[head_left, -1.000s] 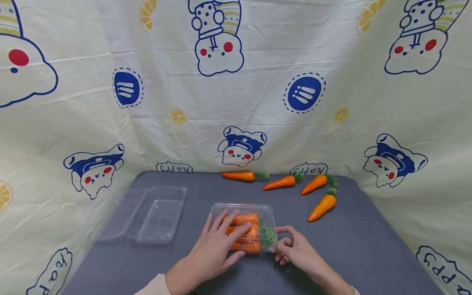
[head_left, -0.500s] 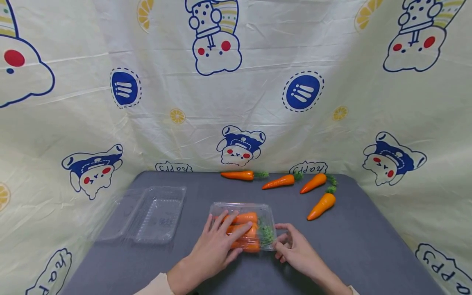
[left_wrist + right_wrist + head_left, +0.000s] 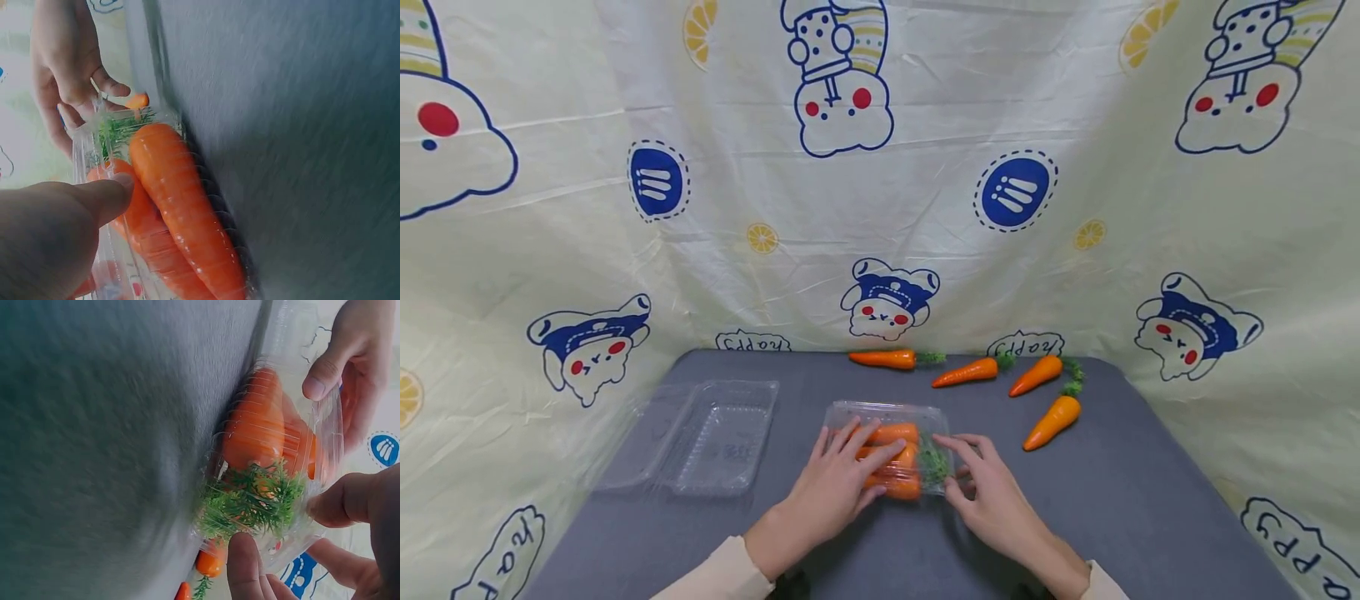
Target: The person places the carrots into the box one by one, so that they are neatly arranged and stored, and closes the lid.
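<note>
The left hand (image 3: 826,490) lies spread atop the clear box (image 3: 901,413); the right hand (image 3: 995,498), half-spread, touches its end.

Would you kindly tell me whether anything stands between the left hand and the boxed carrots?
Yes, the clear lid does: it covers the carrots, and the left hand rests on top of it.

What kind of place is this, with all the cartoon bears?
Probably an indoor corner set up for tabletop work: there's a gray table, a cartoon-print sheet hung behind it, and a clear box of carrots.
</note>
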Demonstrator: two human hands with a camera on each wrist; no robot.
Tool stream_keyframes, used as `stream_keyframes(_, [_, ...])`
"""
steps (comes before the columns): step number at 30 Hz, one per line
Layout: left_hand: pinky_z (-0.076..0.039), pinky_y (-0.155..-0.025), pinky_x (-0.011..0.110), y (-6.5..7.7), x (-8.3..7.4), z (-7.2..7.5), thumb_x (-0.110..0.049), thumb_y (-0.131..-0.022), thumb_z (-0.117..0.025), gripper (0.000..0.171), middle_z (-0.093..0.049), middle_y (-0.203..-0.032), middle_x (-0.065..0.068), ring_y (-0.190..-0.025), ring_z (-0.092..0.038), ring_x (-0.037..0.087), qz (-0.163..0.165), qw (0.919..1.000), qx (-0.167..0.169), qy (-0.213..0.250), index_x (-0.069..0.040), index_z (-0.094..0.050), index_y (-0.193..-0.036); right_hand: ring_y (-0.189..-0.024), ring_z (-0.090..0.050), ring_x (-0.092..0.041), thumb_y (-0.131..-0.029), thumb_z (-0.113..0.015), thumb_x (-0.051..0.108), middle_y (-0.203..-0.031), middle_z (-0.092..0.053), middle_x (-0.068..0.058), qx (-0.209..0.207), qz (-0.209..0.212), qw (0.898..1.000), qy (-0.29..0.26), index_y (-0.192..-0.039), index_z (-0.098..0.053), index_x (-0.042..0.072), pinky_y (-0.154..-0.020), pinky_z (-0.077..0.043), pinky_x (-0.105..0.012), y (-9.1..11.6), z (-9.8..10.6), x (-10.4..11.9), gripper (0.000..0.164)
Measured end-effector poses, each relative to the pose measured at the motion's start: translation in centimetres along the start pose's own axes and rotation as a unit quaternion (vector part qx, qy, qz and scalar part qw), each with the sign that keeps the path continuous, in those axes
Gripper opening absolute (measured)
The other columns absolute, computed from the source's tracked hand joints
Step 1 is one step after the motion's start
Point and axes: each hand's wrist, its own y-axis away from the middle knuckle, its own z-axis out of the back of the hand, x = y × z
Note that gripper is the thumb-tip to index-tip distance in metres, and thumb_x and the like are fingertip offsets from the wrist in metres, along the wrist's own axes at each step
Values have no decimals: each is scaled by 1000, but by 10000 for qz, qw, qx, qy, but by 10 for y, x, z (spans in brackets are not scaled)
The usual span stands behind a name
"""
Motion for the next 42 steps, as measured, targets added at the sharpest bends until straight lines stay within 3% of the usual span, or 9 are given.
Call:
stream_keyframes(3, [-44, -130, 82, -7, 8, 1, -43, -108, -84, 69, -52, -182, 11, -170, -47, 47, 49, 9999, 52, 152, -42, -57, -172, -104, -74, -11, -108, -79, 10, -163, -58, -17, 44, 115, 9997, 212, -166, -65, 23, -85, -66, -27, -9, -3, 1, 60])
stream_keyframes(9, [-38, -132, 85, -23, 27, 2, -38, -108, -84, 67, -49, -184, 12, -173, -42, 49, 222, 9984, 104, 516, -38, -60, -170, -101, -69, -13, -106, -89, 33, -165, -57, -21, 121, 173, 9973, 703, -170, -61, 21, -86, -67, -37, -31, -12, 5, 71])
stream_keyframes(15, [-35, -132, 87, -38, 44, 3, -31, -108, -85, 65, -48, -185, 13, -173, -41, 50, 359, 9962, 24, 794, -34, -63, -168, -95, -62, -14, -105, -91, 29, -162, -59, -24, -144, 299, 9954, 904, -169, -61, 14, -81, -58, -33, -53, -26, 8, 72])
stream_keyframes(19, [-33, -133, 87, -46, 54, 3, -28, -107, -85, 63, -47, -184, 15, -173, -39, 51, 550, 9946, -64, 873, -33, -65, -167, -110, -68, -26, -105, -90, 27, -162, -59, -27, -227, 318, 9956, 850, -170, -59, 11, -100, -66, -50, -69, -33, 12, 73])
stream_keyframes(21, [-33, -134, 86, -50, 59, 4, -26, -107, -86, 63, -47, -183, 17, -173, -39, 51, 664, 9942, -125, 841, -33, -66, -167, -114, -69, -29, -105, -90, 27, -160, -59, -28, -280, 335, 9956, 830, -169, -59, 9, -105, -66, -57, -78, -36, 14, 73])
stream_keyframes(26, [-45, -132, 75, -62, 73, 7, -24, -106, -87, 61, -51, -173, 24, -160, -47, 51, 952, 9936, -334, 505, -35, -69, -164, -102, -70, -27, -106, -89, 25, -156, -59, -29, -407, 431, 9959, 689, -169, -59, 5, -96, -66, -55, -103, -48, 20, 72])
stream_keyframes(32, [-51, -129, 72, -72, 88, 10, -24, -107, -87, 63, -53, -170, 24, -156, -50, 49, 1269, 9908, -343, 328, -36, -68, -165, -133, -71, -44, -106, -89, 25, -157, -61, -29, -489, 375, 9962, 608, -168, -59, 6, -119, -61, -65, -127, -58, 28, 72])
stream_keyframes(38, [-52, -127, 72, -79, 102, 14, -25, -108, -85, 64, -53, -171, 25, -157, -50, 50, 1424, 9892, -283, 190, -37, -65, -168, -124, -70, -42, -107, -88, 25, -161, -62, -29, -490, 451, 9969, 409, -169, -58, 10, -115, -62, -64, -146, -64, 32, 70])
stream_keyframes(42, [-54, -125, 72, -82, 109, 18, -26, -109, -85, 63, -53, -171, 25, -155, -51, 51, 1465, 9888, -251, 167, -36, -64, -168, -137, -68, -45, -110, -85, 25, -168, -59, -27, -451, 574, 9968, 338, -171, -56, 11, -123, -58, -66, -153, -67, 32, 70])
